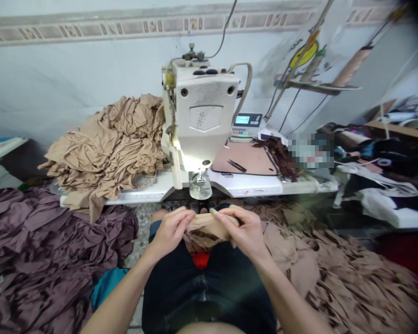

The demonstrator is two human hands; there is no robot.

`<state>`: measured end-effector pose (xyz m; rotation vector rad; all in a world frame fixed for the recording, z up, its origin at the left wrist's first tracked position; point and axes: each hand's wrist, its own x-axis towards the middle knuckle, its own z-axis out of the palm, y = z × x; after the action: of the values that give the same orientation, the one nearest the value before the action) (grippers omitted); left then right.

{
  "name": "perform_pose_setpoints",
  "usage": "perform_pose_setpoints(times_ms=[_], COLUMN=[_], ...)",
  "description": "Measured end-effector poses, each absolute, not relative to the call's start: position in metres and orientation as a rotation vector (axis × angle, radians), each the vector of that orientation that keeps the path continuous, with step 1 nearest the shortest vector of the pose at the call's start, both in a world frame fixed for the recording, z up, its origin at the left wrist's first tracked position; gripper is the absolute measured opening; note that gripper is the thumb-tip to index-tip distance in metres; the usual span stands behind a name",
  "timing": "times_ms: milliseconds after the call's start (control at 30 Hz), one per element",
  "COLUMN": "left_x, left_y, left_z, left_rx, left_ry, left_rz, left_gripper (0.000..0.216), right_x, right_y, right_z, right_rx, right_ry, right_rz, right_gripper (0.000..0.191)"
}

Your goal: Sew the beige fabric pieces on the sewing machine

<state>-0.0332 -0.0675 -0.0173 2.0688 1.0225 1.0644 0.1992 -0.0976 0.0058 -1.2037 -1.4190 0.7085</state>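
Observation:
Both hands grip a small tan fabric piece [209, 226] over my lap, just below the sewing table's front edge. My left hand [170, 229] pinches its left end with curled fingers. My right hand [242, 229] is closed on its right end, thumb on top. Straight ahead stands a white sewing machine [202, 116], its presser foot [200, 181] a short way above and beyond my hands.
A heap of tan fabric [114, 139] covers the table's left part. Scissors [237, 165] lie on a pink mat [251, 160] right of the machine. Purple-brown fabric [45, 250] is piled on the floor at left, tan pieces [337, 273] at right. A control panel [245, 124] stands behind.

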Motion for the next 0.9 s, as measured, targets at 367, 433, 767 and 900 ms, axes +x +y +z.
perform_pose_setpoints(times_ms=[367, 433, 767, 900], left_x=[-0.022, -0.017, 0.002, 0.005], left_y=[-0.034, -0.03, -0.002, 0.008], left_z=[0.021, 0.024, 0.016, 0.011], left_rx=[1.617, 1.55, 1.419, 1.35], left_ry=[1.252, 1.27, 1.212, 1.135], left_rz=[1.111, 1.147, 1.329, 1.312], left_gripper=[0.033, 0.032, 0.028, 0.034], right_x=[0.198, 0.198, 0.2, 0.206], right_y=[-0.052, -0.048, -0.023, -0.016], right_z=[0.005, 0.002, 0.001, 0.0], right_rx=[-1.207, -1.171, -1.117, -1.166], right_ry=[-1.149, -1.102, -0.948, -0.979], right_rz=[0.958, 0.986, 0.99, 0.945], right_gripper=[0.029, 0.028, 0.028, 0.031])
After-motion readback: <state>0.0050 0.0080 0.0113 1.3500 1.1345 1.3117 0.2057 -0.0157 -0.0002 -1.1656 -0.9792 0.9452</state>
